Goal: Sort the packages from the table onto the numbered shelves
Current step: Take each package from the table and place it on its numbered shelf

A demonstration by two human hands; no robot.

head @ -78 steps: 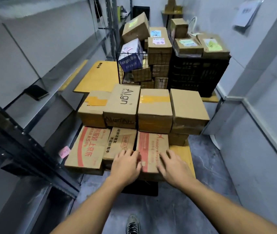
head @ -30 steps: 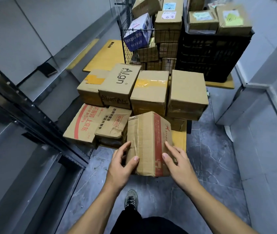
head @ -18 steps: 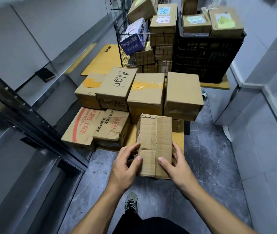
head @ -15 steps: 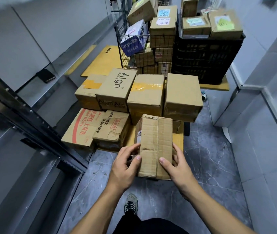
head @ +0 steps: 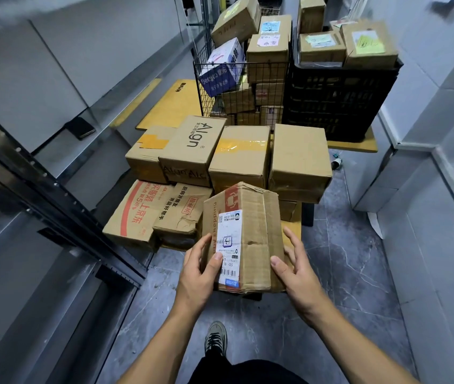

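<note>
I hold a worn brown cardboard box in front of me, above the floor, with a white shipping label facing up. My left hand grips its left side, thumb on the label. My right hand grips its right side, thumb on top and fingers underneath. Behind it a low yellow table carries several more boxes: an "Align" box, a yellow-taped box, a plain box and two flatter red-printed boxes.
Grey metal shelves run along the left, with a dark phone on one. A wire basket and a black crate full of parcels stand behind the table. A wall closes the right side. My shoe stands on the grey floor.
I lifted the box from the table's front edge and pulled it toward me. Since half a second ago I have turned it so the white label faces up.
</note>
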